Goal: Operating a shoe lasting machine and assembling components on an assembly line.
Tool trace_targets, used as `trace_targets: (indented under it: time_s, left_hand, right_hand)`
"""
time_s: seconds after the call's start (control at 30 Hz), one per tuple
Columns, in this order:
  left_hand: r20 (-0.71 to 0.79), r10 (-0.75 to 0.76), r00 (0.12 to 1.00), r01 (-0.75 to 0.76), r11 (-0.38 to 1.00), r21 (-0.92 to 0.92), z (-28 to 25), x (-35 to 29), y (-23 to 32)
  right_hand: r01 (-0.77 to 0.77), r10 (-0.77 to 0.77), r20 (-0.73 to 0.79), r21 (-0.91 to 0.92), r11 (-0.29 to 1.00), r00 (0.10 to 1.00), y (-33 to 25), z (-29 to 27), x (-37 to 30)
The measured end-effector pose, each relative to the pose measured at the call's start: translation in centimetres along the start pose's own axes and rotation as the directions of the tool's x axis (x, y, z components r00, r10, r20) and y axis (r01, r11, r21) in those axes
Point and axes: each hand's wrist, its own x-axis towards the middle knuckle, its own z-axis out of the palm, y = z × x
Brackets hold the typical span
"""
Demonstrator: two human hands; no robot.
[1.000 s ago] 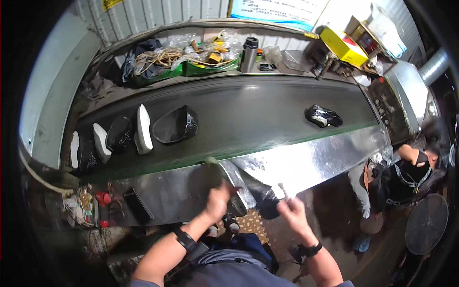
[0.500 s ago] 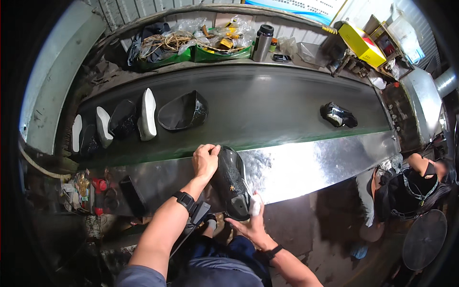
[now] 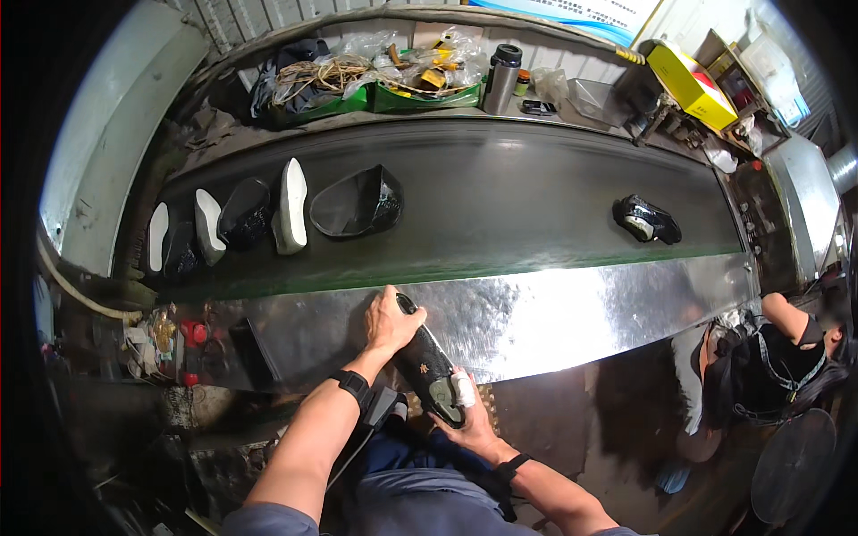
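A person grips a black textured shoe (image 3: 424,364) at the near edge of a shiny metal ledge (image 3: 509,322), as I watch from a distance; I take my clock hours from that shoe, with twelve toward the far wall. The left hand (image 3: 390,323), at eleven o'clock, is partly closed, its fingers curled over the shoe's far end. The right hand (image 3: 472,431), at five, is partly closed about the near end, one digit wrapped in a white covering (image 3: 463,389). The shoe slants from eleven to five, a small gold ornament (image 3: 424,367) on top and a pale green patch (image 3: 441,393) near its lower end. I cannot tell whether it touches the metal.

Beyond the ledge, on a dark belt (image 3: 536,196), I see an open black upper (image 3: 357,205) at eleven and, just beside it, a tall white foot-shaped piece (image 3: 292,210); more white and black pieces line up toward ten. A second black shoe (image 3: 647,221) lies well apart at two. A steel flask (image 3: 502,80) stands between twelve and one, a dark flat object (image 3: 250,348) lies at nine, and a co-worker (image 3: 769,357) sits at three.
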Motion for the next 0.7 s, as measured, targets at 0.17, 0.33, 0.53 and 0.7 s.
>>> trace_targets:
  time_s: [0.17,0.33,0.53,0.7]
  left_hand:
    - [-0.133,-0.129,0.983,0.102,0.975,-0.195,-1.5,-0.8,-2.3]
    - [-0.264,-0.337,0.904,0.256,0.920,-0.296,-8.6,-4.3,-4.4]
    - [-0.426,-0.450,0.785,0.272,0.868,-0.415,-20.1,-14.6,-10.2]
    - [-0.611,-0.540,0.579,0.193,0.819,-0.541,-27.0,-29.7,-16.6]
  right_hand:
    - [0.054,-0.058,0.047,0.088,0.995,0.997,-0.5,-0.2,0.9]
    - [-0.369,0.128,0.387,0.651,0.664,0.913,-5.0,-1.5,4.8]
    - [-0.952,0.158,0.970,0.137,0.275,0.185,-14.6,4.2,11.9]
    - [-0.625,0.062,0.944,0.164,0.763,0.324,-26.7,11.5,6.0]
